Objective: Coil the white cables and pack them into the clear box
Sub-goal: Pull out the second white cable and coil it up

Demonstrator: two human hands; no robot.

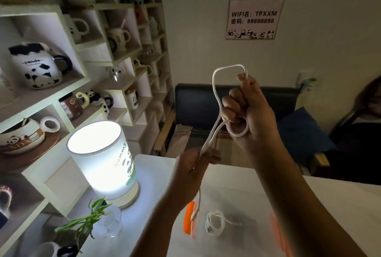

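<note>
The right hand (245, 108) is closed around a white cable (216, 92), loops projecting at 12 and 6 o'clock; the left hand (195, 166), at 7 o'clock from it, pinches the doubled strands, whose tail hangs toward the table. One coiled cable (215, 222) already lies in the clear box (188, 219) at 6 o'clock, so the task appears partly complete. The held cable is thin, flexible and only loosely coiled.

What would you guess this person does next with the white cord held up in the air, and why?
Probably the left hand feeds another turn of the white cable up to the right hand. Only a couple of loops hang from the right fingers, and a loose tail still dangles below the left hand, above the clear box.
</note>
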